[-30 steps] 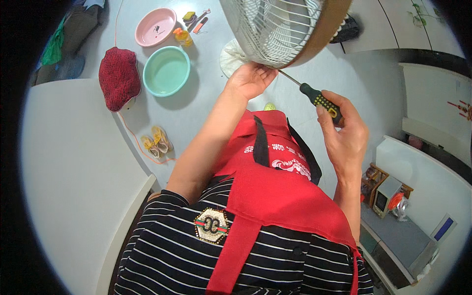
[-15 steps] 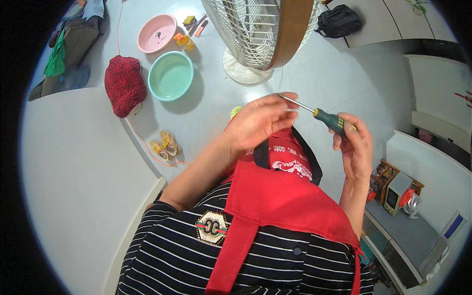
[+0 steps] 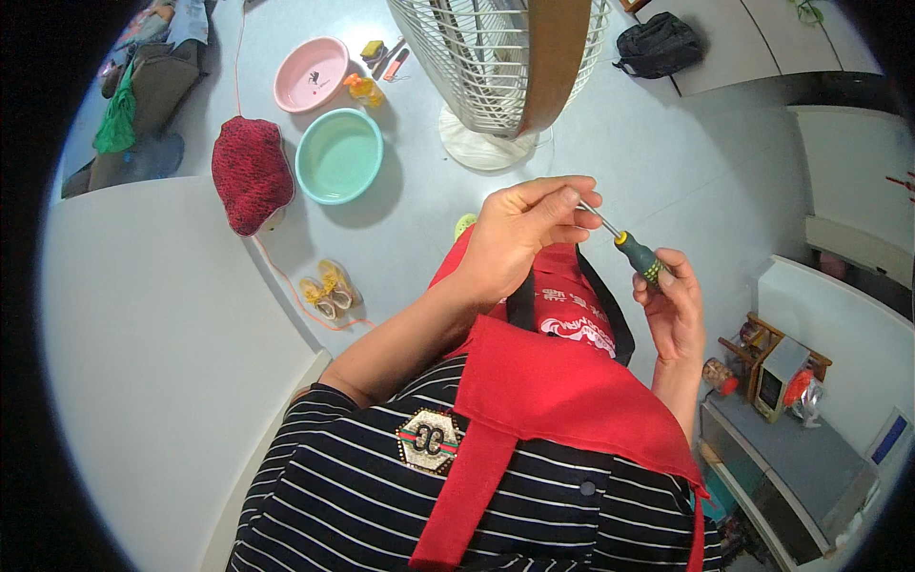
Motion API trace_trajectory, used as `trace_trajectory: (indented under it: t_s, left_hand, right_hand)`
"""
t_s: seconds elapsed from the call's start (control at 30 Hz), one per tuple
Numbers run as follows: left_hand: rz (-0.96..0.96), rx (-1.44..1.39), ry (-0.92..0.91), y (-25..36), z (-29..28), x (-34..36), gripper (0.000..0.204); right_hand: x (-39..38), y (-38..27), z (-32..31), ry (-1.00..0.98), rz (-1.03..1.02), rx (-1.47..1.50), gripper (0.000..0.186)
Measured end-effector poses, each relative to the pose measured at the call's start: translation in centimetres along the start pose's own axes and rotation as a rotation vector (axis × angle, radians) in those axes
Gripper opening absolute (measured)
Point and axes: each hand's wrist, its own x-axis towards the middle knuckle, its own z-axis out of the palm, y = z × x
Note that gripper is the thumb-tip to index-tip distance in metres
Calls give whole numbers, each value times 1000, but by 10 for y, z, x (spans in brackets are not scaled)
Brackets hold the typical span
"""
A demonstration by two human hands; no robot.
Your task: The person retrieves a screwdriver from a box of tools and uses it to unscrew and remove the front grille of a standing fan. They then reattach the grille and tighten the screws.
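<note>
A screwdriver (image 3: 640, 257) with a dark green and yellow handle is held in front of my red apron, slanting down to the right. My right hand (image 3: 675, 294) grips the handle's end between thumb and fingers. At the other end, my left hand (image 3: 536, 224) pinches the metal shaft between thumb and fingers, hiding its tip. Beyond my hands stands a large white fan (image 3: 477, 71) with a wire guard, a brown rim and a round base.
At the far left are a pink basin (image 3: 313, 74), a green basin (image 3: 339, 157), a red-black cloth-covered object (image 3: 252, 175) and yellow shoes (image 3: 329, 289). A white surface (image 3: 143, 362) fills the left. A black bag (image 3: 660, 44) lies far right; a grey cabinet (image 3: 791, 448) stands at right.
My left thumb and fingers have closed on the screwdriver's shaft, where the fingers were looser before. The screwdriver has tilted more steeply, its handle lower and slightly to the left.
</note>
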Motion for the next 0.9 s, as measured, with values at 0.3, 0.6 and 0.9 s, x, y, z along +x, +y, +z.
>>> trace_trajectory:
  t_s: [0.3, 0.6, 0.9]
  left_hand:
    - [-224, -564, 101, -38, -63, 13, 20]
    - [-133, -884, 352, -20, -101, 70, 50]
    - [70, -893, 105, -11, -89, 119, 51]
  right_hand:
    - [-5, -17, 39, -49, -1, -811, 29]
    - [11, -30, 72, -13, -485, -1135, 23]
    - [29, -29, 98, -98, -822, -1292, 28]
